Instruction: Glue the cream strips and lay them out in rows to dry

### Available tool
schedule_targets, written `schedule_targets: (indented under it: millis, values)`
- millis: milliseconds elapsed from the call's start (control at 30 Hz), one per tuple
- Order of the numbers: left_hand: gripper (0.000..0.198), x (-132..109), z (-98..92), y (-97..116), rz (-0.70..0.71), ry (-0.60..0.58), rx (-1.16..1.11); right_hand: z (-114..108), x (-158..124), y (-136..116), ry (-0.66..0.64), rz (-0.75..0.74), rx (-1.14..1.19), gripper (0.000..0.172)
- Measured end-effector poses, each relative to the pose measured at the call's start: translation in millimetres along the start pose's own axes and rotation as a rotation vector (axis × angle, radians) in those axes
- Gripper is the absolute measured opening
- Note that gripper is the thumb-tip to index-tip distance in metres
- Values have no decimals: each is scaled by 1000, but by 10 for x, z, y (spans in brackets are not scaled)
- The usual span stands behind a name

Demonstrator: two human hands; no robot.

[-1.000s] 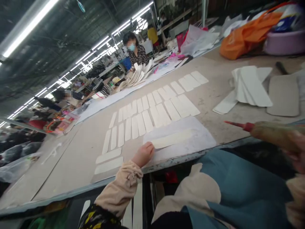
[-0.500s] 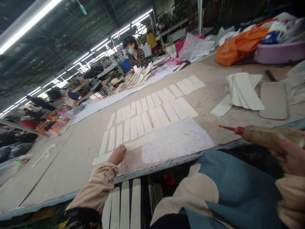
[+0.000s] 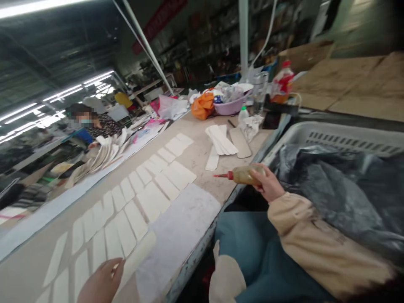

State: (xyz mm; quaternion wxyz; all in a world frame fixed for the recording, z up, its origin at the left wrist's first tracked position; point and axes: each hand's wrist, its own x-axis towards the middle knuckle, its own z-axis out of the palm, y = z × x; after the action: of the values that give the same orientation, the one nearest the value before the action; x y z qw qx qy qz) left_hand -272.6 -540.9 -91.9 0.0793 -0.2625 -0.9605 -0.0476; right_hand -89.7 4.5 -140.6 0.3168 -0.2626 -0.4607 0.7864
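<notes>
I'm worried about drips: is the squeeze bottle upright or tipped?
Tipped: the right hand holds the squeeze bottle roughly level, its red nozzle pointing sideways.

No lettering, brand, number or sign can be read, with a red banner [image 3: 162,22] in the dark background showing only as a blur.

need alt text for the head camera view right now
The person's right hand holds a red-tipped bottle above a worktable, while the left hand is at a pale strip beside rows of similar strips.
</notes>
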Motion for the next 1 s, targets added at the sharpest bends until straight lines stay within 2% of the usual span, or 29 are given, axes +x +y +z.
schedule_targets:
  millis: [100,167,233,333,433,533,633,800,1000]
  values:
    - [22,620,106,885,138,56,-74,-37,5,-15,13,-21,62,48]
    - [25,1038,237,1538,246,38,-174,-75,0,-45,43,-36,102,48]
    - [27,1453,409,2118,276,-10,-219,-121,16,-78,86,-50,133,48]
    - [28,2010,666,2793,279,-120,-196,-201,82,-108,150,-83,179,47]
    - [34,2406,853,3267,278,-204,-132,-284,157,-115,192,-113,235,43]
    - [36,2621,961,3563,291,-242,-32,-344,209,-125,222,-125,265,39]
    - [32,2719,1010,3705,290,-277,28,-363,238,-146,226,-105,271,40]
    - [25,2794,1048,3784,266,-293,99,-332,253,-173,194,-58,275,45]
    - [27,2791,1058,3797,218,-282,138,-323,242,-143,187,-51,266,41]
